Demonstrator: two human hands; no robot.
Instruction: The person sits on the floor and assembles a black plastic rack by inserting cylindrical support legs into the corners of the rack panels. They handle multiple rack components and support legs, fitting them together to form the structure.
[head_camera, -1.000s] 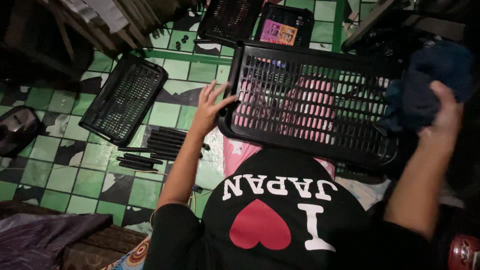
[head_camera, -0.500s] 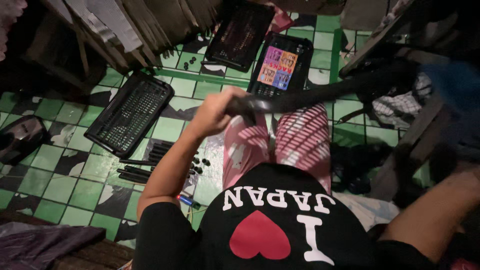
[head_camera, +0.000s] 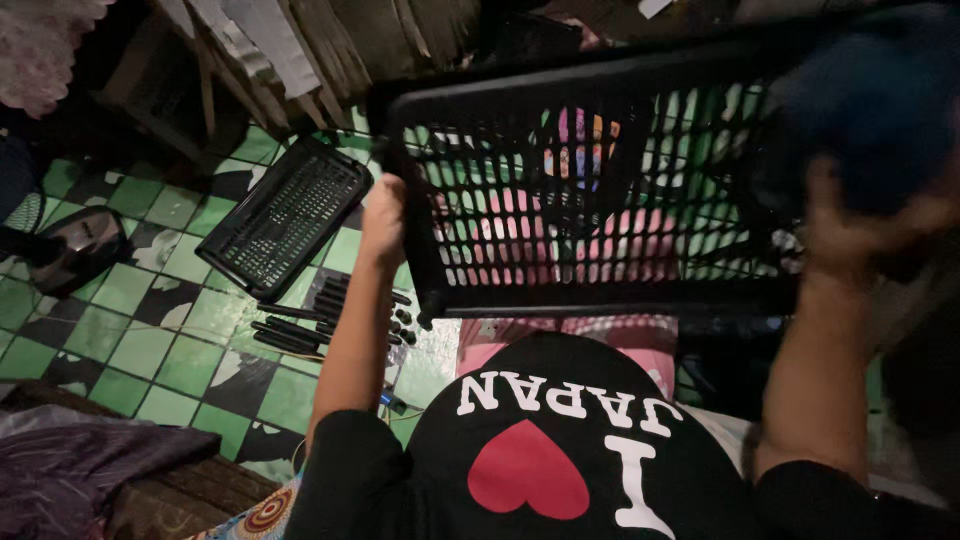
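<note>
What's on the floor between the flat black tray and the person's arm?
In the head view, a row of black rods and some small black pegs lie on the green tiles, between the flat black tray and the left arm.

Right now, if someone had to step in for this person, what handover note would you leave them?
Left hand: grips the left edge of the black perforated plastic tray, held up in front of the body.
Right hand: blurred, at the tray's right side, against a dark blue cloth.
On the green tiled floor: a second black slotted tray, black rods and small black pieces.
Done: one tray lifted. Left: the floor tray and rods lie untouched.
</note>
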